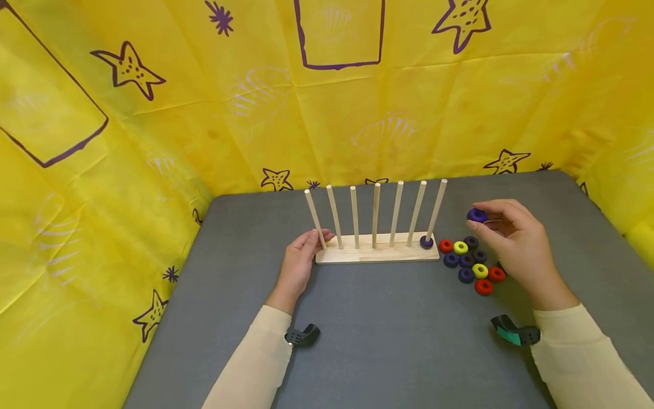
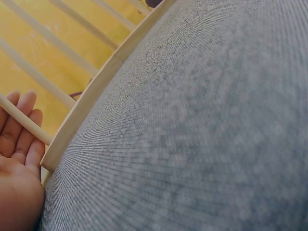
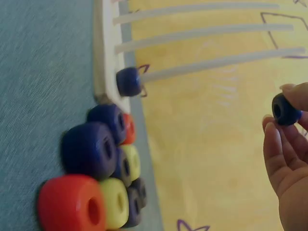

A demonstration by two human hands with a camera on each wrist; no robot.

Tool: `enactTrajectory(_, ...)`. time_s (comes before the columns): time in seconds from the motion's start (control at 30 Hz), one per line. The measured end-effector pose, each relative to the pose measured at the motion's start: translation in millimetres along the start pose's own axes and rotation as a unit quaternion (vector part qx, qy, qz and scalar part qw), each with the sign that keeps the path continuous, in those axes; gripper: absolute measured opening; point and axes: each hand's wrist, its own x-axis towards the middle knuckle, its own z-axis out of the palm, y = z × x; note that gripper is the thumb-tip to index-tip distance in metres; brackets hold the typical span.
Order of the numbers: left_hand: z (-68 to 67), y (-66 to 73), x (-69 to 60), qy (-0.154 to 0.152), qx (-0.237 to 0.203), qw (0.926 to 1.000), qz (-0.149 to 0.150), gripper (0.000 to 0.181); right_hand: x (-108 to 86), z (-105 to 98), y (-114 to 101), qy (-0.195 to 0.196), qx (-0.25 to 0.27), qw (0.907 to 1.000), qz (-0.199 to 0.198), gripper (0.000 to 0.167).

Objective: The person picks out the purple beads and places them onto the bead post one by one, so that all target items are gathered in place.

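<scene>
A wooden base point(image 1: 375, 254) with several upright pegs stands on the grey table; one dark blue ring point(image 1: 426, 242) sits at the foot of its rightmost peg. My left hand point(image 1: 299, 262) is at the base's left end, fingers extended behind the leftmost peg point(image 2: 26, 120). My right hand point(image 1: 526, 250) pinches another blue ring point(image 1: 477, 215) between thumb and fingers, raised to the right of the pegs. In the right wrist view this held ring point(image 3: 285, 109) is apart from the rightmost peg point(image 3: 221, 64). Below the right hand lie loose rings, among them a red ring point(image 1: 483, 287) and a yellow ring point(image 1: 479, 271).
A yellow cloth point(image 1: 317, 125) with drawn stars and fish hangs behind and beside the grey table point(image 1: 373, 335). The loose rings lie in a close group against the right end of the base, blue, red and yellow together.
</scene>
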Motion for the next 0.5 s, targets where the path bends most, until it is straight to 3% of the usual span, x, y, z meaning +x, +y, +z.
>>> enactTrajectory(0.5,-0.6,-0.4,-1.2,0.003,0.013,0.9999,-0.001,0.045,1.6,5,-38,0.001,0.074,0.9934,-0.088,0.048)
